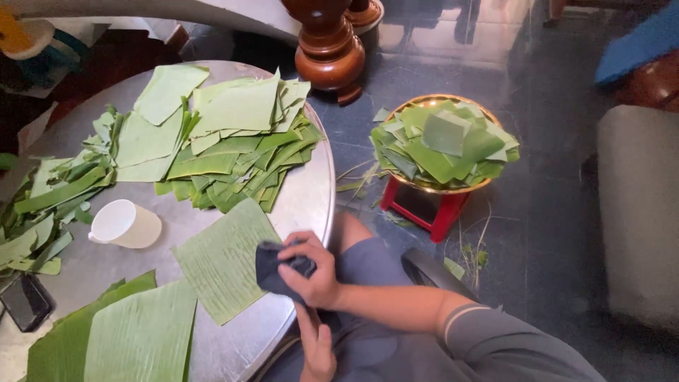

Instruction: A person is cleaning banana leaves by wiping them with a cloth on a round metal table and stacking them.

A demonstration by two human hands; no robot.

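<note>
Right hand [311, 272]: fingers closed around a dark cloth [277, 267], which is pressed onto the near edge of a banana leaf square [221, 262]. Left hand [317, 348]: low against the lap, fingers loosely curled, touching nothing that can be made out; whether it grips anything cannot be told.

The leaf square lies flat on the round metal table [311, 191], pale ribbed side up, close to the table's near rim. Two larger leaf pieces [134, 332] lie just beside it, nearer the viewer. A white cup [124, 224] lies tipped on its side nearby. A stack of cut leaves [233, 141] occupies the far half of the table; narrow leaf strips [49, 205] are heaped along the left edge. A dark phone [25, 302] sits at the near left.

On the floor, well apart, a gold tray [444, 189] loaded with folded leaf squares rests on a red stool [424, 209].
</note>
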